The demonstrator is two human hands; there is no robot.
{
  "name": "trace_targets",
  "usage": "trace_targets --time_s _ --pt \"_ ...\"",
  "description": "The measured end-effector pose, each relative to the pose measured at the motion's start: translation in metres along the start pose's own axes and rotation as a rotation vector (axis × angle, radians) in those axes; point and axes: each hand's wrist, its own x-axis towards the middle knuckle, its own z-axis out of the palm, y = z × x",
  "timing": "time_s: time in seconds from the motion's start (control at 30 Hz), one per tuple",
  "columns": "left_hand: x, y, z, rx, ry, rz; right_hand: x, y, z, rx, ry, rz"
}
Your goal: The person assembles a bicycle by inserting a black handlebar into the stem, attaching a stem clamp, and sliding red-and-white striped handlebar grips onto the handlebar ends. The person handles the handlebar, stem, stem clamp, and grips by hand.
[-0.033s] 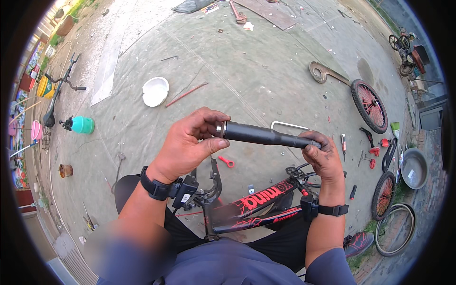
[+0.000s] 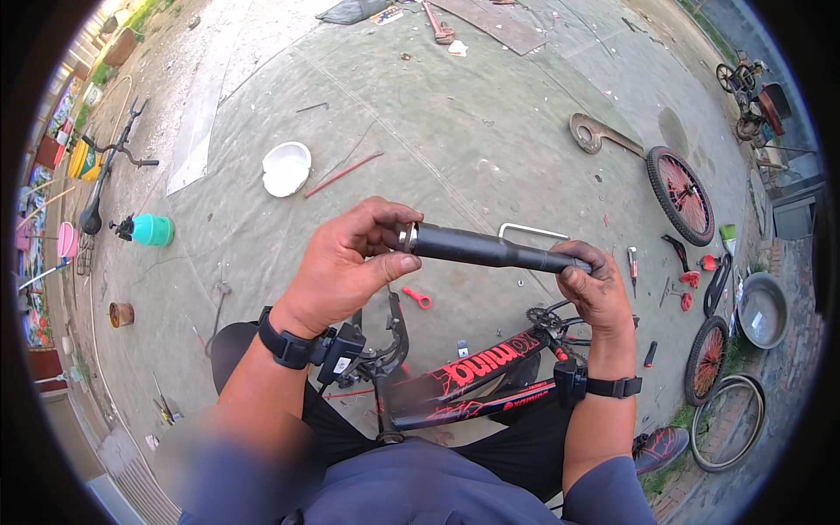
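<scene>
In front of me I hold a black seat post (image 2: 481, 248), a stepped metal tube lying nearly level, its right end a little lower. My left hand (image 2: 354, 254) is closed at its wider left end, thumb below and fingers above. A small silver fitting (image 2: 405, 238) shows at that end, beside the fingers; how it sits there is partly hidden. My right hand (image 2: 597, 284) wraps round the narrower right end. Beneath my arms lies a black and red bicycle frame (image 2: 477, 376) with its crank sprocket (image 2: 541, 318) near my right wrist.
Around lie a white bent rod (image 2: 534, 231), red ring-ended tool (image 2: 418, 298), white bowl (image 2: 287, 169), red rod (image 2: 344, 174) and large ring-ended metal tool (image 2: 604, 134). Rightward are a wheel (image 2: 681, 194), smaller wheel (image 2: 707, 360) and grey basin (image 2: 762, 311). A turquoise sprayer (image 2: 150, 230) stands left.
</scene>
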Motion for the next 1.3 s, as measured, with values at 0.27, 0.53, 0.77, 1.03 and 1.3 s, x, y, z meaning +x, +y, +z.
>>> trace_targets --time_s 0.27,0.53,0.77,1.03,1.3 --pt "0.000 -0.002 -0.004 -0.051 0.002 -0.026 0.000 -0.002 -0.003 -0.011 0.002 0.000" --pt "0.001 -0.002 -0.003 -0.002 0.004 0.000 0.000 -0.001 -0.004 0.006 0.003 0.000" --pt "0.000 -0.003 -0.004 -0.001 0.004 -0.040 0.000 0.000 -0.005 0.014 -0.001 -0.002" --pt "0.001 -0.003 0.003 -0.027 0.060 0.033 0.001 0.007 -0.008 0.045 0.015 -0.022" --pt "0.001 -0.005 -0.001 0.030 0.074 0.061 0.001 0.006 -0.008 0.027 0.006 -0.034"
